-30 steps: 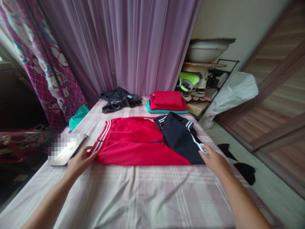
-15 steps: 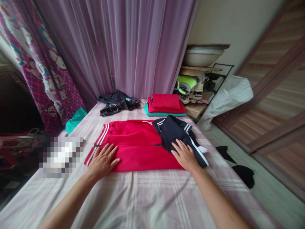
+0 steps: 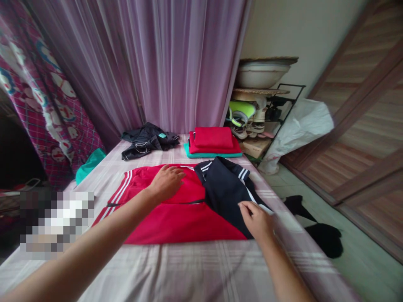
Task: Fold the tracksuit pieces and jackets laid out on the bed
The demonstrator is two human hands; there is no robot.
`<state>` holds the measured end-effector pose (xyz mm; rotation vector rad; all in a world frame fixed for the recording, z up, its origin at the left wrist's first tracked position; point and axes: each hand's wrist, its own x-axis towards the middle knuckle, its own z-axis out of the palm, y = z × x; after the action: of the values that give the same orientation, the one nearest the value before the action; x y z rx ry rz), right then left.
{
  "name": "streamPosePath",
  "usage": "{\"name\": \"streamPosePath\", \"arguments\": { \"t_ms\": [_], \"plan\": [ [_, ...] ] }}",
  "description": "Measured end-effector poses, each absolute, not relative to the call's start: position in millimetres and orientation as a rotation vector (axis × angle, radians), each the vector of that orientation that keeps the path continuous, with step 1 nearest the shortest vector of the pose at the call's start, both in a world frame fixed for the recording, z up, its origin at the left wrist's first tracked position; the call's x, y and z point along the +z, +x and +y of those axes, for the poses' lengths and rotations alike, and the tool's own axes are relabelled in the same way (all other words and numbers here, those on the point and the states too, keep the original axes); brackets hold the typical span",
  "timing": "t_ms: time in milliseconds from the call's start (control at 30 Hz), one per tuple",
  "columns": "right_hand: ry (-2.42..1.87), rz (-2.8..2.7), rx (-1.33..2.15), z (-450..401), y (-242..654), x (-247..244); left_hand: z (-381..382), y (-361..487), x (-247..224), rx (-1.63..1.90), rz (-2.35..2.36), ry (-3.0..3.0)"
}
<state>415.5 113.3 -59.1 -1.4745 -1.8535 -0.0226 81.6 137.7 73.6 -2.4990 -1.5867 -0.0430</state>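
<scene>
A purple curtain (image 3: pixel 176 63) hangs at 12 o'clock, a cartoon-print curtain (image 3: pixel 63 111) at 10. At 2, a pale basin (image 3: pixel 261 76) sits above shoes (image 3: pixel 258 127) (something lime-green (image 3: pixel 248 110) rests beside them); near 3, a white bag (image 3: pixel 302 126) and wooden doors (image 3: pixel 352 121).

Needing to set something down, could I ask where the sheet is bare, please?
Bare sheet lies between the forearms, nearer than the garment; a narrower strip separates garment and dark heap. Crowding: heap and folded stack at the far end, left hand and right hand over the garment.

I can read no lettering here; the teal patch (image 3: pixel 162 135) on the dark clothes (image 3: pixel 150 144), at eleven o'clock, is too small.
</scene>
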Motion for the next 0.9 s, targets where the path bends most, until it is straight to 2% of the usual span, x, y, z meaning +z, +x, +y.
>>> {"name": "streamPosePath", "arguments": {
  "t_ms": [100,267,400,500,667,833,900],
  "plan": [
    [-1.482,-1.867,0.044,112,414,-58,189,146,79,-0.041,-1.336,-2.571],
    [-1.513,-1.935,0.077,112,413,-56,249,217,63,0.009,-0.985,-2.619],
    [-1.556,-1.947,0.072,113,412,-57,272,215,56,0.25,-0.964,-2.55],
    [-1.565,-1.958,0.081,115,415,-57,276,187,65,0.29,-0.986,-2.524],
    [-1.531,-1.993,0.065,117,418,-60,246,127,78,0.317,-1.186,-2.457],
    [-1.557,-1.955,0.016,113,414,-63,160,66,62,0.476,-1.453,-2.326],
    [-1.561,-1.926,0.026,112,413,-65,126,42,57,0.649,-1.623,-2.313]
  ]
}}
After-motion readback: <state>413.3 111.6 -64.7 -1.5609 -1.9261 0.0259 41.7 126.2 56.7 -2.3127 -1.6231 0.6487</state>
